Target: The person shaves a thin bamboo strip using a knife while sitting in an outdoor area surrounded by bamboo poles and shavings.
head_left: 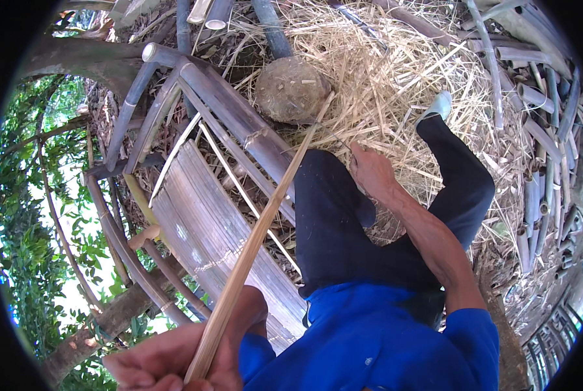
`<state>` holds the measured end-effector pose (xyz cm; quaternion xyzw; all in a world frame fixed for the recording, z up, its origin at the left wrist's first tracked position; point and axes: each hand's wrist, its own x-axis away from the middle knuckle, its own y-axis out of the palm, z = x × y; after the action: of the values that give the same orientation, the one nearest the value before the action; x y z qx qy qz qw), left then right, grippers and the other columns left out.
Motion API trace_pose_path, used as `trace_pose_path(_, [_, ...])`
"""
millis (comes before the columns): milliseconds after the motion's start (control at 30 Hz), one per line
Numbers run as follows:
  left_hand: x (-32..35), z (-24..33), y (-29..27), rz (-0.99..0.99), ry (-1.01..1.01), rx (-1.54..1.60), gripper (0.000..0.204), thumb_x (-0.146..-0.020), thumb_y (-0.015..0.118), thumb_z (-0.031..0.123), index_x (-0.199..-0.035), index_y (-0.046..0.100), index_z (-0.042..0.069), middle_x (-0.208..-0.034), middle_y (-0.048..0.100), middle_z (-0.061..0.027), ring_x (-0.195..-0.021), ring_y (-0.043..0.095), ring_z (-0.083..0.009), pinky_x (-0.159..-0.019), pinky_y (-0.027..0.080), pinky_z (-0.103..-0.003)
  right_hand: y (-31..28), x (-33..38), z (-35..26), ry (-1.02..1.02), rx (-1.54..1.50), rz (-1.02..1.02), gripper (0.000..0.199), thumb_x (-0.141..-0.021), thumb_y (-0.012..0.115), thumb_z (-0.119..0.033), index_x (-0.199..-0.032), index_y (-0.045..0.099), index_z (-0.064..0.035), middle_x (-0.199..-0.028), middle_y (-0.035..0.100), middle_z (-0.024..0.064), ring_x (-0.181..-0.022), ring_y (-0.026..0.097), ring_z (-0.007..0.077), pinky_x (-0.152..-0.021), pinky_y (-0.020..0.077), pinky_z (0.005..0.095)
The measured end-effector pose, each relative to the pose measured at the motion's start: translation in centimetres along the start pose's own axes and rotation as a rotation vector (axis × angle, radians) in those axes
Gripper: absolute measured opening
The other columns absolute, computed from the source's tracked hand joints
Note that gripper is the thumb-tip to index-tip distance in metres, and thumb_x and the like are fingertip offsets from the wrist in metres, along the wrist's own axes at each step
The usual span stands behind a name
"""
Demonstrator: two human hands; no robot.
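My left hand (174,358) sits at the bottom edge, closed around the near end of a long, flat bamboo strip (262,221). The strip runs up and to the right, its far tip by a round cut stump (291,88). My right hand (372,171) rests on my dark-trousered knee, fingers curled, and I cannot see anything in it. To the left of the strip lies a bamboo frame (213,98) with a panel of flat slats (207,228) tied onto it.
Dry straw and bamboo shavings (383,58) cover the ground ahead. Cut bamboo poles (546,130) are piled along the right side and top. Green foliage (30,215) and branches fill the left. My foot in a light shoe (438,105) rests on the straw.
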<state>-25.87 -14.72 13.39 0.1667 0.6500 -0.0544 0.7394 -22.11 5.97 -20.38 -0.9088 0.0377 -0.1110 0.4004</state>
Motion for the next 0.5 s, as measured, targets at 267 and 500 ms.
trace_pose_path(267, [-0.7,-2.7,-0.3,0.099,-0.144,0.409,0.03,-0.084,0.058,0.014,-0.057,0.045,0.016,-0.048,0.039,0.0051,-0.068,0.048,-0.0115,-0.087,0.036,-0.032,4.5,-5.8,9.0,0.129,0.07,-0.06,0.026,-0.09,0.058,-0.017,-0.111,0.05,-0.0045,-0.078,0.065,0.025,-0.071,0.066,0.0453,-0.063,0.0508,0.0547])
trace_pose_path(500, [2.9,-3.9,-1.4,0.093,-0.228,-0.425,0.047,-0.097,0.048,0.034,-0.054,0.032,0.022,-0.045,0.033,0.003,-0.07,0.038,-0.0177,-0.082,0.029,-0.037,-1.3,-3.2,-0.3,0.116,-0.127,-0.103,0.017,-0.093,0.057,-0.015,-0.102,0.052,-0.0022,-0.075,0.064,0.0258,-0.071,0.065,0.0447,-0.065,0.0493,0.0557])
